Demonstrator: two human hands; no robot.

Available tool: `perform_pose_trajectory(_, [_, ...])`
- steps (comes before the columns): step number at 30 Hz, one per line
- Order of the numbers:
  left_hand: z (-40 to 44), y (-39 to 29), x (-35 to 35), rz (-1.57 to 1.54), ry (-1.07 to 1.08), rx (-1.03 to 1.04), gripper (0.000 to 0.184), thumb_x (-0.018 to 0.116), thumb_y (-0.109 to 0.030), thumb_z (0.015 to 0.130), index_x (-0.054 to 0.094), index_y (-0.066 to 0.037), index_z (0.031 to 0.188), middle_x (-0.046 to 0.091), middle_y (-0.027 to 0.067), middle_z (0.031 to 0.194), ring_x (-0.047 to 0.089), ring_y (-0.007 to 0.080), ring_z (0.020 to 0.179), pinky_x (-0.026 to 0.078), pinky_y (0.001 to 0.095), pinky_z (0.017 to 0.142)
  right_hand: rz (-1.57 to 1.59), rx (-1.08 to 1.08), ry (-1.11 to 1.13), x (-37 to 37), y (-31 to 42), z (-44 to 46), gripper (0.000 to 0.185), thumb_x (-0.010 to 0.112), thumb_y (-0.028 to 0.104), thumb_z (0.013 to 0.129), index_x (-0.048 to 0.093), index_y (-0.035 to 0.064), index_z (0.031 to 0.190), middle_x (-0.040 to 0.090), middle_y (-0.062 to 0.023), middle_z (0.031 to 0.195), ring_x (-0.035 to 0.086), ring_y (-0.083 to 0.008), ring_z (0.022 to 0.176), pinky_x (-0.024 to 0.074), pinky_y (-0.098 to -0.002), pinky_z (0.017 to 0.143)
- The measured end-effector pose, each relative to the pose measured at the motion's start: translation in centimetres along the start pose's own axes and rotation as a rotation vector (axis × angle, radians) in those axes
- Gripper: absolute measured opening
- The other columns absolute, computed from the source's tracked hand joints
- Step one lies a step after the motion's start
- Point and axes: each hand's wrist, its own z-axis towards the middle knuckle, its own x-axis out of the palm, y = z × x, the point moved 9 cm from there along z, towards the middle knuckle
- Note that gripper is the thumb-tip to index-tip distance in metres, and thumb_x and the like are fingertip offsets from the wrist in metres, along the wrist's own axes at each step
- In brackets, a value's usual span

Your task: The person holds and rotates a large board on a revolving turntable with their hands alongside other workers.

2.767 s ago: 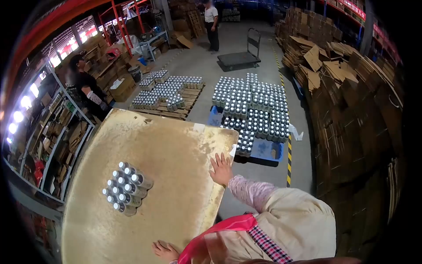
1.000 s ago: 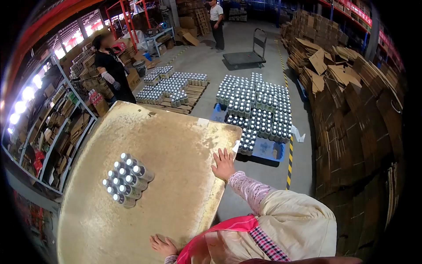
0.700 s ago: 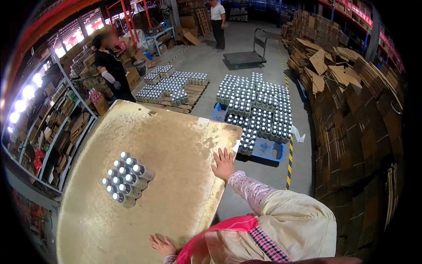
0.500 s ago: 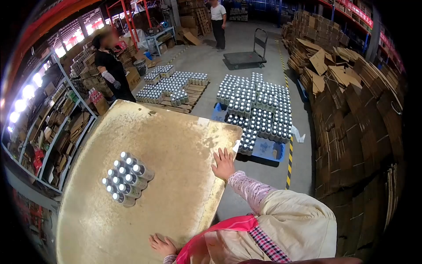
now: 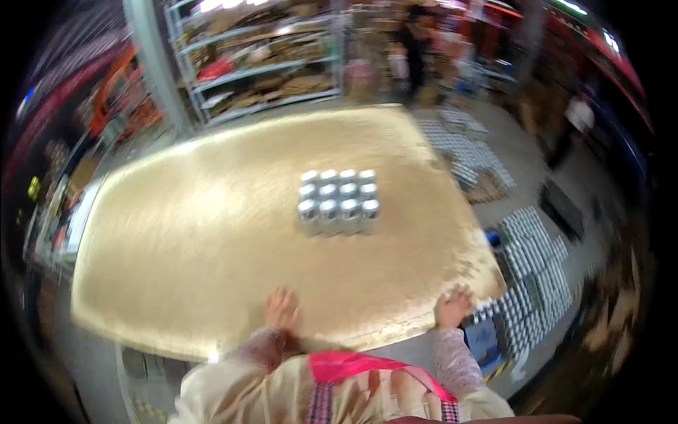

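A block of several white-capped bottles (image 5: 339,201) stands upright in rows on the large worn tabletop (image 5: 191,261). My left hand (image 5: 284,309) rests near the front edge of the table, on the near side of the bottles and apart from them. Its fingers look stretched out, though motion blurs them. By the right front corner, my right hand (image 5: 454,305) lies on the table edge with its fingers extended. Neither hand holds anything.
Stacked bottles fill a blue pallet (image 5: 484,343) just beyond the right corner. More bottles (image 5: 473,148) stand behind it on the floor. Shelving (image 5: 261,71) lines the back. A person in black (image 5: 411,56) and one in a white top (image 5: 580,116) stand farther off.
My view has swung left, so the table and bottles now sit more centrally and the pallets have shifted right. Both hands remain on the table near its front edge.
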Motion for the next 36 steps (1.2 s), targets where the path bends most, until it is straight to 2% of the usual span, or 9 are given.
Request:
perform_pose_trajectory(4, [-0.6, -0.4, -0.1, 0.045, 0.018, -0.06, 0.06, 0.067, -0.035, 0.089, 0.054, -0.007, 0.141, 0.043, 0.0209, 0.154, 0.036, 0.0396, 0.145, 0.026, 0.0597, 0.118, -0.096, 0.014, 0.061, 0.0, -0.3, -0.4, 0.071, 0.052, 0.045, 0.097, 0.042, 0.0073, 0.156, 0.028, -0.0225, 0.166, 0.024, -0.0462, 0.152, 0.0169, -0.0662, 0.12])
perform_pose_trajectory(7, [-0.3, -0.2, -0.7, 0.05, 0.066, -0.066, 0.06, 0.065, -0.038, 0.091, 0.053, -0.008, 0.141, 0.043, 0.0206, 0.154, 0.035, 0.0393, 0.146, 0.026, 0.0582, 0.119, -0.125, 0.042, 0.116, 0.2, -0.1, -0.2, 0.067, 0.052, 0.039, 0.099, 0.041, 0.0077, 0.157, 0.028, -0.0193, 0.167, 0.023, -0.045, 0.153, 0.0216, -0.0648, 0.12])
perform_pose_trajectory(15, [-0.9, 0.1, -0.4, 0.032, 0.001, -0.039, 0.06, 0.065, -0.037, 0.089, 0.053, -0.008, 0.14, 0.045, 0.0187, 0.15, 0.036, 0.0377, 0.145, 0.028, 0.0575, 0.117, -0.188, 0.048, 0.113, 1.8, -1.1, 0.4, 0.064, 0.051, 0.04, 0.101, 0.04, 0.0112, 0.157, 0.029, -0.0164, 0.167, 0.025, -0.0439, 0.153, 0.0236, -0.0598, 0.121])
perform_pose_trajectory(19, [-0.9, 0.3, -0.4, 0.051, 0.015, -0.054, 0.06, 0.064, -0.037, 0.089, 0.053, -0.008, 0.139, 0.044, 0.0188, 0.151, 0.033, 0.0375, 0.147, 0.028, 0.0591, 0.117, -0.248, 0.05, 0.143, 2.8, -1.4, 0.5, 0.067, 0.048, 0.042, 0.102, 0.032, 0.0141, 0.161, 0.026, -0.0171, 0.168, 0.025, -0.0437, 0.153, 0.0244, -0.0622, 0.12])
perform_pose_trajectory(24, [-0.9, 0.5, -0.4, 0.021, 0.055, -0.037, 0.062, 0.065, -0.038, 0.09, 0.051, -0.007, 0.142, 0.042, 0.0179, 0.153, 0.03, 0.0374, 0.149, 0.025, 0.0611, 0.119, -0.216, 0.022, 0.176, 6.2, -3.4, 2.2, 0.07, 0.049, 0.04, 0.102, 0.027, 0.0117, 0.162, 0.022, -0.0194, 0.169, 0.022, -0.0497, 0.151, 0.0272, -0.0651, 0.118])
perform_pose_trajectory(27, [-1.3, 0.6, -0.6, -0.101, 0.128, -0.017, 0.063, 0.066, -0.036, 0.09, 0.05, -0.006, 0.143, 0.041, 0.0181, 0.154, 0.03, 0.0382, 0.149, 0.024, 0.0612, 0.121, -0.26, 0.152, 0.337, 1.8, 1.1, -1.0, 0.067, 0.051, 0.039, 0.101, 0.032, 0.0092, 0.157, 0.027, -0.0219, 0.165, 0.023, -0.0509, 0.15, 0.0294, -0.064, 0.118])
perform_pose_trajectory(28, [-1.5, 1.0, -0.3, -0.159, 0.133, 0.009, 0.062, 0.067, -0.034, 0.09, 0.05, -0.006, 0.142, 0.041, 0.018, 0.154, 0.03, 0.0384, 0.149, 0.024, 0.0606, 0.121, -0.221, 0.088, 0.266, 0.0, 3.6, -2.9, 0.063, 0.054, 0.039, 0.099, 0.04, 0.0059, 0.151, 0.033, -0.0235, 0.16, 0.024, -0.052, 0.15, 0.0294, -0.0638, 0.118])
perform_pose_trajectory(32, [-3.3, 4.2, -1.4, -0.32, -0.022, 0.119, 0.06, 0.071, -0.024, 0.086, 0.053, -0.004, 0.14, 0.045, 0.0194, 0.151, 0.033, 0.0402, 0.147, 0.028, 0.0582, 0.12, -0.006, -0.073, 0.059, 4.1, 9.8, -8.0, 0.062, 0.057, 0.037, 0.096, 0.047, 0.0026, 0.147, 0.034, -0.0258, 0.16, 0.027, -0.052, 0.147, 0.0274, -0.0623, 0.119])
perform_pose_trajectory(36, [-8.0, 11.2, -6.2, -0.24, -0.122, -0.027, 0.052, 0.07, -0.017, 0.083, 0.06, -0.004, 0.132, 0.05, 0.023, 0.144, 0.04, 0.0432, 0.141, 0.033, 0.0575, 0.118, -0.016, -0.273, 0.112, 7.5, 15.3, -12.8, 0.067, 0.056, 0.034, 0.096, 0.043, -0.0063, 0.148, 0.034, -0.0281, 0.159, 0.028, -0.0489, 0.147, 0.0177, -0.0591, 0.123])
